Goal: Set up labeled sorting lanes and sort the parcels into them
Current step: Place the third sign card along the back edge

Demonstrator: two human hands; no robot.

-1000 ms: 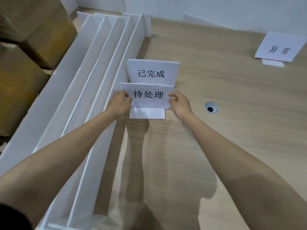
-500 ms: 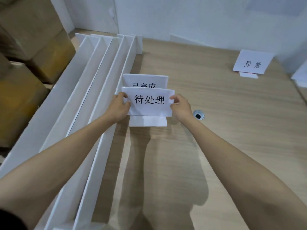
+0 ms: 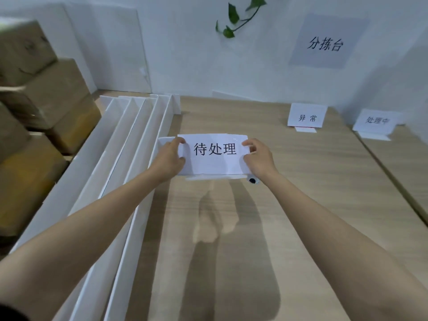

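Label card [image 3: 214,154] at 12 o'clock over counter [image 3: 312,205], dividers [image 3: 129,140] at 9 o'clock, side edges pinched by fingers [image 3: 249,143] of left hand [image 3: 169,159] and right hand [image 3: 258,159], base possibly off surface; keep level, seat flat.

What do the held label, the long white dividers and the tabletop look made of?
Held label: thin matte white paper, visibly creased, black print. Dividers: stiff matte white board, perhaps foam board; straight thin edges. Tabletop: light wood grain, likely laminate; low sheen.

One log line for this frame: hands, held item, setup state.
phase: lane setup | left hand: pinches 待处理 sign, left edge | right hand: pinches its right edge | 异常 sign, 处理中 sign: standing far right | white dividers: bunched left
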